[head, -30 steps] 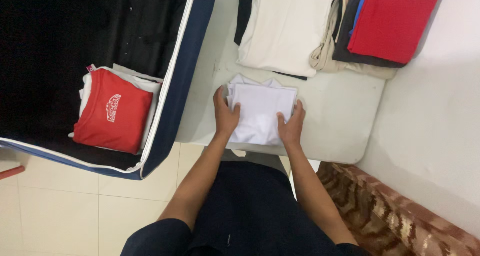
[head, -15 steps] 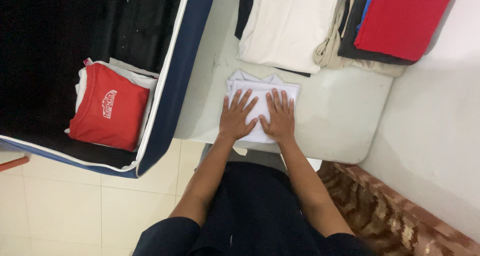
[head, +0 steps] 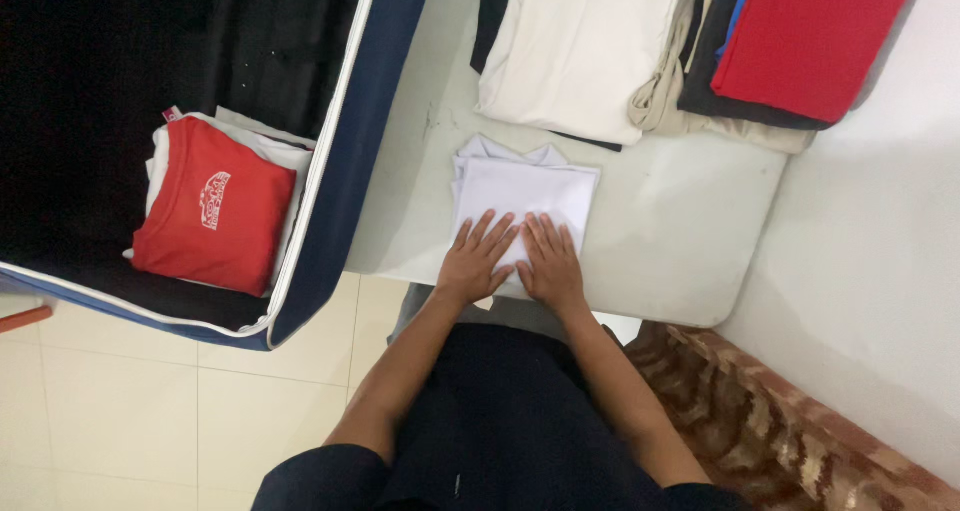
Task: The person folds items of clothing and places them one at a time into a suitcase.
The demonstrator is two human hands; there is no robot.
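The open suitcase (head: 340, 201), dark inside with a navy rim, lay at the left, its edge resting over the left side of the bench (head: 680, 231). It already held a small pile: a folded red shirt (head: 215, 221) on top of at least one white garment, set in the near right corner of the case; the rest of its dark interior showed nothing I could make out. By that reading the packing was only begun.

At the far side of the bench more folded clothes waited: a large cream garment (head: 580, 51) over something dark, and to its right a stack topped by a red piece (head: 810, 36), with dark, blue and beige layers under it. None of these had gone into the case, so most of the work looked to be left.

The folded white shirt (head: 525, 191) lay in the middle of the bench, near its front edge and well apart from the suitcase, folded into a neat rectangle with its collar at the far end. The fold itself appeared finished.

The left hand (head: 477, 261) and right hand (head: 548, 263) lay side by side, almost touching, flat on the near half of the shirt. Their fingers (head: 490, 231) were spread and released, palms down, gripping nothing; they pressed on top of the cloth, which ran out beyond the fingertips toward the far side, rather than curling under any edge.
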